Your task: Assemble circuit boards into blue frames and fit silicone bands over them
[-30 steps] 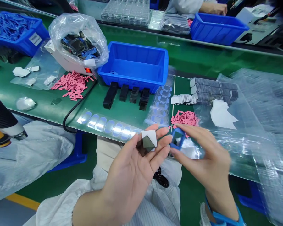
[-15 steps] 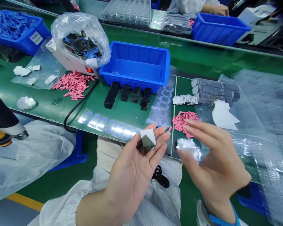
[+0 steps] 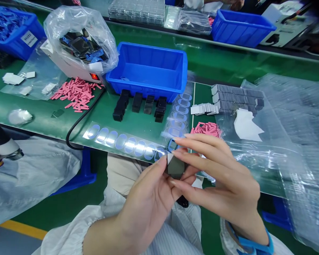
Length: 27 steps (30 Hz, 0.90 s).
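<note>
My left hand (image 3: 149,202) is palm up over my lap, its thumb and fingers closed on a small dark square piece (image 3: 175,167) with a white corner. My right hand (image 3: 218,173) comes in from the right, and its thumb and fingers pinch the same piece from above and below. Both hands meet just in front of the table edge, near a strip of clear oval stickers (image 3: 122,141). A small pile of pink strips (image 3: 207,129) lies just beyond my right fingers.
A blue bin (image 3: 149,71) stands mid-table with rows of black blocks (image 3: 138,104) before it. At left are a plastic bag of parts (image 3: 79,42) and more pink strips (image 3: 74,92). Stacked grey squares (image 3: 236,99) and clear plastic sheets (image 3: 295,134) lie right. A black cable (image 3: 79,124) hangs over the edge.
My right hand let go of a small blue frame, swung away, then came back left onto the dark square in my left hand. The view tilted down slightly.
</note>
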Each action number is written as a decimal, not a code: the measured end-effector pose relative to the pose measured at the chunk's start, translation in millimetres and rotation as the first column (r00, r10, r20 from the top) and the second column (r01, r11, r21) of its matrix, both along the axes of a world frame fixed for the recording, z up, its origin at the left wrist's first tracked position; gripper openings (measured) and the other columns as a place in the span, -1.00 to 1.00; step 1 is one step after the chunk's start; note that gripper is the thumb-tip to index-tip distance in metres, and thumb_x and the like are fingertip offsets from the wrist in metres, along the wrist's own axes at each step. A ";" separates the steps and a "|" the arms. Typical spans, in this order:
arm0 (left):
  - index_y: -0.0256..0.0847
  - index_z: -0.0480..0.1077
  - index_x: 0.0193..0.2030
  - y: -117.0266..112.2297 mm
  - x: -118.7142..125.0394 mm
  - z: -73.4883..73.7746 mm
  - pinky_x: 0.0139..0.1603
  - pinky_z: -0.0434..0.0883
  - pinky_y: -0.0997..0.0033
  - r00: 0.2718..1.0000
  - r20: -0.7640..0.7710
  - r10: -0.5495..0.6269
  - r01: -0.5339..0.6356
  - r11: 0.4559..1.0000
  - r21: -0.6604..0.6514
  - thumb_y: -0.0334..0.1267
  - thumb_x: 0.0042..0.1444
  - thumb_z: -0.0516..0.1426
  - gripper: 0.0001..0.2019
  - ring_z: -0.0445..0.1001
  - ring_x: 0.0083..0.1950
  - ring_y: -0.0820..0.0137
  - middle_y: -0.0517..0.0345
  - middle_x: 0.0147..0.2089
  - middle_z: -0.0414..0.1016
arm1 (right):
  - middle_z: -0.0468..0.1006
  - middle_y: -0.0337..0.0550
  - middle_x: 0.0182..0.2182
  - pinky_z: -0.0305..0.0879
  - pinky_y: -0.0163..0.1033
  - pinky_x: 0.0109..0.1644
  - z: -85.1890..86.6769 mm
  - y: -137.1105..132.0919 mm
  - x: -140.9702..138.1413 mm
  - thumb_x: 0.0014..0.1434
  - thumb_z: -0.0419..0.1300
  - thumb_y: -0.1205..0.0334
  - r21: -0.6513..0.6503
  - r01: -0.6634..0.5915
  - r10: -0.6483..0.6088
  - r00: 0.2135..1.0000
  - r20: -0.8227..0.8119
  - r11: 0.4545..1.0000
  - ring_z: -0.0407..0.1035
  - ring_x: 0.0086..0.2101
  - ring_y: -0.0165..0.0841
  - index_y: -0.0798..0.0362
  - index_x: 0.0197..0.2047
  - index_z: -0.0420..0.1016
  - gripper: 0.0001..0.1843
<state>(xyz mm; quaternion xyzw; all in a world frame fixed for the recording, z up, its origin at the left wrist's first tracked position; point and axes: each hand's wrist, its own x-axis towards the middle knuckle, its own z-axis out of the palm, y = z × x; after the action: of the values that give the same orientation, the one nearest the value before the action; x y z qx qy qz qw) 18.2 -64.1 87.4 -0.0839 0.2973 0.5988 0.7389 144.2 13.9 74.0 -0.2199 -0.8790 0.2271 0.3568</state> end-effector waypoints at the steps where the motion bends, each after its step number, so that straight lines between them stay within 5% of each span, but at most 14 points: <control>1: -0.29 0.51 -0.23 -1.0 -0.5 0.3 0.16 0.34 0.28 0.999 -0.017 -0.037 0.037 0.999 0.005 -0.26 0.30 -0.09 -0.65 0.51 -0.02 0.32 0.04 -0.23 0.59 | 0.52 -0.01 -0.03 0.34 0.12 0.02 2.0 1.7 0.7 0.00 0.32 0.31 -0.017 -0.021 0.021 1.000 -0.005 1.000 0.35 0.01 -0.10 0.01 -0.04 0.43 -0.60; 10: -0.25 0.54 -0.14 -6.6 -5.5 1.8 -0.01 0.41 0.40 0.978 -0.097 -0.184 0.197 0.970 0.145 -0.26 0.32 -0.13 -0.60 0.55 -0.08 0.32 0.03 -0.24 0.63 | 0.52 -0.09 -0.02 0.38 0.06 0.02 11.0 10.9 7.8 0.05 0.29 0.22 -0.091 -0.172 0.175 0.984 0.027 0.981 0.36 0.01 -0.14 -0.03 0.01 0.42 -0.59; 27: -0.29 0.52 -0.09 -12.0 -4.4 -0.4 0.15 0.29 0.23 0.978 -0.106 -0.180 0.193 0.973 0.126 -0.27 0.30 -0.11 -0.63 0.47 0.04 0.25 -0.03 -0.12 0.60 | 0.61 -0.15 -0.19 0.42 0.05 -0.06 12.9 10.2 8.3 -0.01 0.34 0.34 -0.120 -0.119 0.116 0.993 -0.025 0.986 0.45 -0.09 -0.16 -0.03 -0.02 0.44 -0.56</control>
<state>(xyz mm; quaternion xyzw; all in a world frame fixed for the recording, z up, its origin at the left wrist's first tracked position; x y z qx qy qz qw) 13.8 -76.1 87.0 0.0227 0.2969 0.5488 0.7811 152.5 24.2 86.8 -0.1869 -0.8717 0.3028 0.3368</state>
